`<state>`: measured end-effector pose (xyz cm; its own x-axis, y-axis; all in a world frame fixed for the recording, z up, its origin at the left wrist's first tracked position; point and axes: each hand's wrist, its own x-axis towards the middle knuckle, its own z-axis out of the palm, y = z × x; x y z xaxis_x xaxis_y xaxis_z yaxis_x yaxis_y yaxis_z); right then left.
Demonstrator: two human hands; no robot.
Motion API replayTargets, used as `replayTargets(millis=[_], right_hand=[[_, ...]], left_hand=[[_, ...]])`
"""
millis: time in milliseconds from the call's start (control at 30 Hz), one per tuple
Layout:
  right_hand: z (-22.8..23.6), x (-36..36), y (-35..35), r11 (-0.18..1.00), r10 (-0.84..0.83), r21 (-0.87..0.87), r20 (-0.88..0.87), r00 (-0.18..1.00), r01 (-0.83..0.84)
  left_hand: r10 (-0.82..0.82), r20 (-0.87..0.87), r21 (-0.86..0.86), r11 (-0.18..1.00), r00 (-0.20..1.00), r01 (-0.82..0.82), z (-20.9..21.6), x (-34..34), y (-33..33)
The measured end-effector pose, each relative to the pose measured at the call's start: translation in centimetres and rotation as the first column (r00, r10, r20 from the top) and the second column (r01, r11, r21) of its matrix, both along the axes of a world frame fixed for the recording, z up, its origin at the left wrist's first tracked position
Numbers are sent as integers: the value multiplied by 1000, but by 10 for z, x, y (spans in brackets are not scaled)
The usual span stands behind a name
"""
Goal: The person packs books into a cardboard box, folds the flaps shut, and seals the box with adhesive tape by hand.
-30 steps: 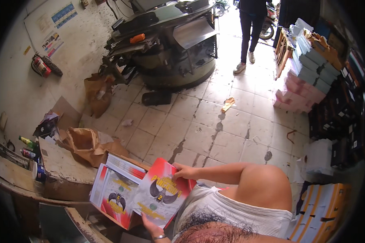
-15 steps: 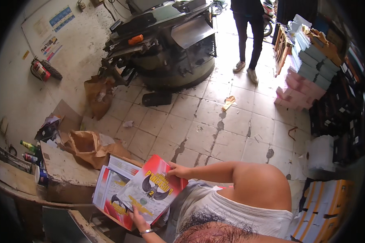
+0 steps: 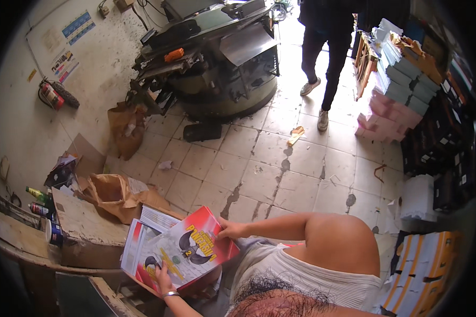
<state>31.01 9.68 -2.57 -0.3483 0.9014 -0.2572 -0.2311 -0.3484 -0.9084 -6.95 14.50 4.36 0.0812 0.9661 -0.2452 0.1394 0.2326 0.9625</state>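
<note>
Your right hand (image 3: 231, 230) has the red-and-white book (image 3: 193, 251) by its right edge, fingers clamped there, thumb side over the cover. Your left hand (image 3: 164, 279) is at the book's lower left, fingers resting on the cover; you can't tell whether they pinch it, underside hidden. Book sits tilted between both hands, overlapping the right side of the stack of books (image 3: 130, 248) in the brown box (image 3: 144, 286). Paper bag (image 3: 110, 191) lies just beyond the box's far left corner.
</note>
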Motion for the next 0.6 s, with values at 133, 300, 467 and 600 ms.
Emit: replayTargets(millis=[133,300,467,600], right_hand=[[19,-9,-2,999,-5,-36,-143,990,0],[37,-50,-1,977,-96,161,-242,965,138],[35,-90,1,999,-35,-38,-176,984,29],[26,-108,-6,1000,-16,11,-3,1000,16]], left_hand=[[-18,-78,19,1000,997,19,6,-12,11],[-39,-89,-6,999,995,39,18,-63,56],[-80,-302,-25,997,950,76,42,-94,79],[-83,-288,-86,994,954,60,15,-115,78]])
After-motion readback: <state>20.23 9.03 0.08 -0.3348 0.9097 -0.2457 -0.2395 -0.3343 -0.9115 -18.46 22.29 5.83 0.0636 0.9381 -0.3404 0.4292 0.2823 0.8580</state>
